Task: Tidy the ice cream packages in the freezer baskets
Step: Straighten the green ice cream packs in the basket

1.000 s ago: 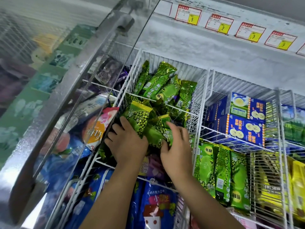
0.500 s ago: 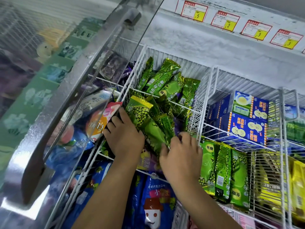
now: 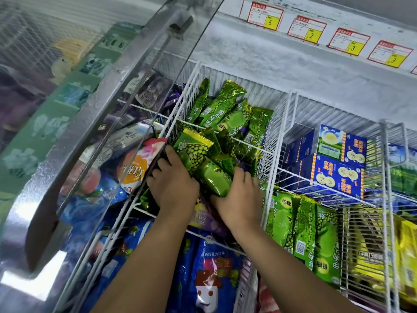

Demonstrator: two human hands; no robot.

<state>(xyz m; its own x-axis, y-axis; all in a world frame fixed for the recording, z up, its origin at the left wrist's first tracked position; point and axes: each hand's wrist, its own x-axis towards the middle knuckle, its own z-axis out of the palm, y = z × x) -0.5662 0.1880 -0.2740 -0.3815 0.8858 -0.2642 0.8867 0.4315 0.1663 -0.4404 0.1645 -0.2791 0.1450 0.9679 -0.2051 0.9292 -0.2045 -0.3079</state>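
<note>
- Green ice cream packages [image 3: 216, 123] are lying in a loose heap inside a white wire basket [image 3: 274, 141]; the wrappers are glossy, crinkled foil printed with green peas, long and flat in shape.
- The left hand [image 3: 173, 188] is pressing against a pea-print package [image 3: 194, 152], fingers curled on its lower edge and closed on it.
- The right hand [image 3: 239, 197] is clamping a smooth green package [image 3: 214, 181] from the right side, fingers wrapped over it.
- Neighbouring baskets are holding upright green packages [image 3: 302, 236], rigid blue cartons [image 3: 336, 161] and yellow wrappers [image 3: 408, 256], the last cut off at the frame edge.
- A sliding glass lid [image 3: 144, 114] with a frosted metal frame is covering the packages at the left, blurring their labels.
- Price tags [image 3: 306, 29] are lining the frost-crusted rear wall; their small print is unreadable.
- Packages beneath both wrists are partly hidden.
</note>
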